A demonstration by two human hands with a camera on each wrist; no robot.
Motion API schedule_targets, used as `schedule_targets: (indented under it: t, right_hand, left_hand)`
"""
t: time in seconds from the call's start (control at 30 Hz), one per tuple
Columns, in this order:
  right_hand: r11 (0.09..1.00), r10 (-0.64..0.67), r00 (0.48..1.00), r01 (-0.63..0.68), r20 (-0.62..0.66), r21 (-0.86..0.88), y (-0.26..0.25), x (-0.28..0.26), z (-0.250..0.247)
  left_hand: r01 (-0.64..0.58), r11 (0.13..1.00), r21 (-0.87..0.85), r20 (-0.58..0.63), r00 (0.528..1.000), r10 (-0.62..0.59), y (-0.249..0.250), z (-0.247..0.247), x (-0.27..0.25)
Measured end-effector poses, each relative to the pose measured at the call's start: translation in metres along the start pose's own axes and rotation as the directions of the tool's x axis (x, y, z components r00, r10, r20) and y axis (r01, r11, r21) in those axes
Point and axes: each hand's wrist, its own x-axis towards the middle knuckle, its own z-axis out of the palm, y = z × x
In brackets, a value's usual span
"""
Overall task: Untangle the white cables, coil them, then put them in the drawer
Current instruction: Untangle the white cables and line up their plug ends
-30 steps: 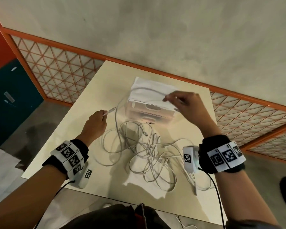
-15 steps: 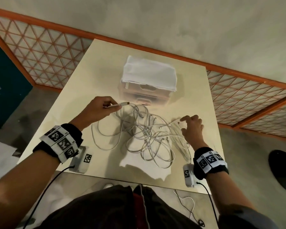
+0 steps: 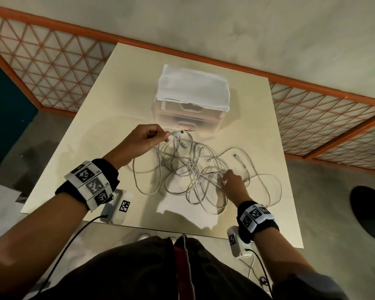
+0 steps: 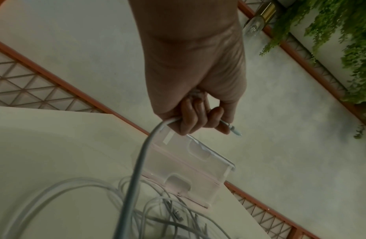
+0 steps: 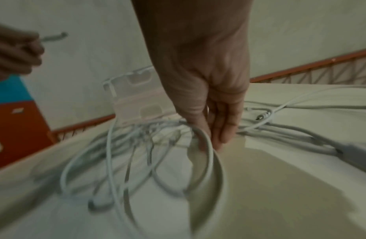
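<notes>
A tangle of white cables point(image 3: 188, 169) lies on the cream table point(image 3: 108, 118), in front of a translucent drawer unit point(image 3: 188, 120) whose drawers are shut. My left hand point(image 3: 167, 135) pinches one cable close to its connector point(image 3: 179, 132), just left of the unit's lower front. That cable runs from my left hand point(image 4: 198, 122) down into the tangle point(image 4: 157, 210). My right hand point(image 3: 224, 179) rests with fairly straight fingers on the right side of the tangle. The blurred right wrist view shows the right hand point(image 5: 216, 142) pointing down beside a loop of cable point(image 5: 208, 153).
A folded white cloth point(image 3: 193, 85) covers the top of the drawer unit. Loose cable loops point(image 3: 268, 187) reach toward the table's right edge. An orange lattice railing point(image 3: 312, 109) runs behind the table. A black round object point(image 3: 370, 215) sits on the floor at the right.
My right hand came down from the top of the drawer unit to the table, then moved left onto the tangle. My left hand kept its cable end and shifted right toward the drawer front.
</notes>
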Motion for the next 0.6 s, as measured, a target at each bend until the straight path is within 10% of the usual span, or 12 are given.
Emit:
schedule_targets:
  t: [0.2, 0.37, 0.6]
  right_hand:
    - [0.992, -0.007, 0.994, -0.007, 0.109, 0.127, -0.009, 0.0, -0.064]
    - [0.67, -0.286, 0.958, 0.217, -0.023, 0.71, -0.053, -0.026, -0.139]
    - [0.527, -0.351, 0.916, 0.366, -0.196, 0.767, -0.122, -0.03, -0.139]
  left_hand:
    - [0.014, 0.997, -0.076, 0.013, 1.0, -0.013, 0.01, 0.003, 0.002]
    - [-0.038, 0.977, -0.212, 0.06, 0.997, 0.052, 0.021, 0.014, 0.01]
    - [-0.012, 0.924, -0.383, 0.199, 0.975, 0.095, 0.038, 0.035, 0.009]
